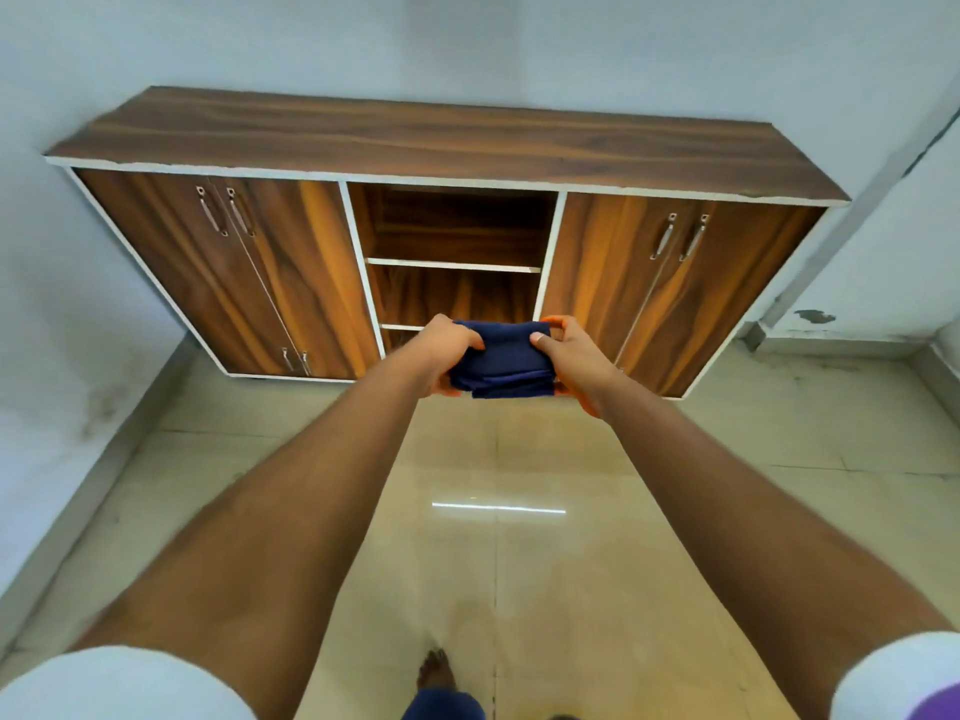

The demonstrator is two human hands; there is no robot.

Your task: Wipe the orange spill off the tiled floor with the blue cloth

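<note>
Left hand (447, 356) and right hand (571, 356) each grip one end of the folded blue cloth (498, 358). Cloth held above the tiled floor (519, 563), near the wooden cabinet (447, 148).

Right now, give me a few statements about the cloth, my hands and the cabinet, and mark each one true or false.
1. Both hands hold the blue cloth, the left hand at one end and the right hand at the other. True.
2. The cloth lies spread flat on the tiled floor. False: it is folded and held up in the air.
3. The wooden cabinet has open shelves in the middle, between closed doors. True.
4. An orange spill shows on the tiles right below the cloth. False: no spill is visible on the floor in this view.
5. The cabinet's top carries a bucket. False: nothing stands on it.
</note>
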